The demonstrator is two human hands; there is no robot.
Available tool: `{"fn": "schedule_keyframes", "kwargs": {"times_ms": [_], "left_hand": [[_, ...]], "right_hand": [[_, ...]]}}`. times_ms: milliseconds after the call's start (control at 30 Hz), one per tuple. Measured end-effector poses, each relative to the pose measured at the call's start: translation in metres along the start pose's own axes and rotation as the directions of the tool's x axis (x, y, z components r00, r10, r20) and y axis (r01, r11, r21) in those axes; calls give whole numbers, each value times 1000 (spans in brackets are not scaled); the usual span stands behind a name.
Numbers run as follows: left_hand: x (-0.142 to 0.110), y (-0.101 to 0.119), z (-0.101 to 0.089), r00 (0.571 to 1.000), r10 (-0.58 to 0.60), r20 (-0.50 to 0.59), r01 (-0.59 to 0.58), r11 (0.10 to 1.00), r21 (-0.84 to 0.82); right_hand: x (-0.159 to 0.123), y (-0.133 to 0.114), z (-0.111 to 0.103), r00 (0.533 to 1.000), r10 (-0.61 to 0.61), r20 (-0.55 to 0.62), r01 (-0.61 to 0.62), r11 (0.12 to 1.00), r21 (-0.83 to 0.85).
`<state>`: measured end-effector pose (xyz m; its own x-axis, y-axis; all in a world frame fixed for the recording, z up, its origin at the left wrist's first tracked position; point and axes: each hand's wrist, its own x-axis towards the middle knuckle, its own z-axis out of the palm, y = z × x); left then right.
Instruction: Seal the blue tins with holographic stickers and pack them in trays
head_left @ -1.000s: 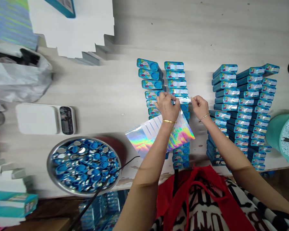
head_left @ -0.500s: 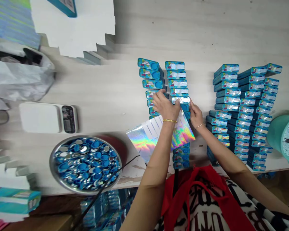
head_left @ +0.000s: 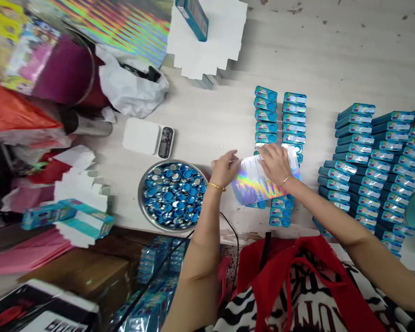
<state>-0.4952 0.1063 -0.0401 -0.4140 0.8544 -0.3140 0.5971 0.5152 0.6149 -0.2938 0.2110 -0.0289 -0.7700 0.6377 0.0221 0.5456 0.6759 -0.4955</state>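
Note:
A shiny rainbow sheet of white labels [head_left: 251, 184] lies tilted across two rows of small blue boxes [head_left: 265, 115]. My right hand [head_left: 275, 163] is over its upper part, fingers bent onto the labels and gripping the sheet; the exact fingertip contact is partly hidden. By the sheet's left corner is my left hand [head_left: 224, 169], its thumb and forefinger apart and nothing visible between them. In the right-hand row, the boxes [head_left: 294, 117] carry pale labels on their ends. Lower boxes [head_left: 280, 212] show beneath the sheet.
A metal bowl [head_left: 141, 203] full of blue-and-silver caps stands left of my left hand. Behind it sit a white scale [head_left: 141, 136] and a white bag [head_left: 131, 87]. Several rows of blue boxes [head_left: 354, 154] stand at the right. A cable [head_left: 237, 244] hangs over the front edge.
My left hand has left the labelled box and moved left to the sheet's corner. My right hand has moved from the box's side onto the sheet. The view has swung left.

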Motion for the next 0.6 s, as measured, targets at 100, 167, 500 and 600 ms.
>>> {"fn": "schedule_keyframes", "kwargs": {"times_ms": [100, 167, 500, 600], "left_hand": [[-4, -21, 1, 990, 58, 128, -55, 998, -24], [-4, -22, 4, 989, 127, 70, -132, 988, 74], [-33, -26, 25, 897, 427, -113, -370, 867, 334], [-56, -22, 29, 886, 448, -118, -390, 859, 331]], "right_hand": [[18, -24, 24, 984, -38, 175, 40, 999, -8], [24, -28, 34, 971, -20, 240, 26, 999, -24], [18, -31, 44, 978, 76, 192, -65, 996, -64], [16, -33, 47, 977, 107, 185, -94, 992, -81]]}}
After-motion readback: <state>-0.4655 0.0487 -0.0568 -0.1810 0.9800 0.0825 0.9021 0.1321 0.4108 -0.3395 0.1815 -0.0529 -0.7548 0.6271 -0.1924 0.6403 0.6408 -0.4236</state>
